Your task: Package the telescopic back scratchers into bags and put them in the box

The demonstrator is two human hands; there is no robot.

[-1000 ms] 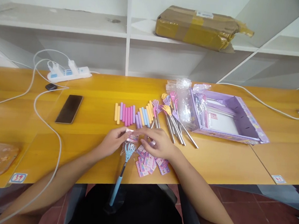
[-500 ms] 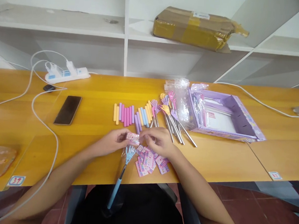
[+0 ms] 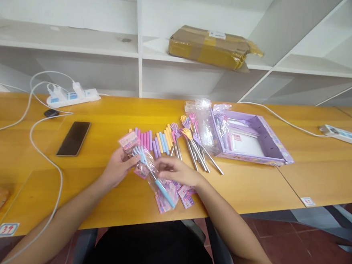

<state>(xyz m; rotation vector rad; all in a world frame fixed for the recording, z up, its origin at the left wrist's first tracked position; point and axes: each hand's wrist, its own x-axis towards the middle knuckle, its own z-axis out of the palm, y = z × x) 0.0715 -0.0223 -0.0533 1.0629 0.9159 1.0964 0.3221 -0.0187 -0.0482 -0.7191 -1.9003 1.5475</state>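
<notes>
My left hand (image 3: 119,167) is closed on a light-blue back scratcher (image 3: 165,192) in a clear bag, gripping it near the claw end. A pink header card (image 3: 129,140) tops the bag. The scratcher slants down to the right, its blue handle over a pile of pink and purple cards (image 3: 186,196). My right hand (image 3: 177,171) is beside the metal shaft, fingers apart; whether it touches the bag I cannot tell. Beyond the hands lie coloured handle tubes (image 3: 165,141) and several back scratchers (image 3: 197,151) with bare metal shafts.
A purple tray box (image 3: 254,156) holds bagged scratchers, with clear bags (image 3: 204,128) beside it. To the left are a phone (image 3: 73,138), a power strip (image 3: 74,98) and a white cable (image 3: 59,168). A taped carton (image 3: 208,48) sits on the shelf.
The bagged blue scratcher has swung from hanging toward my lap to slanting over the cards. My left hand has moved left and now holds it near the claw. The view has shifted slightly.
</notes>
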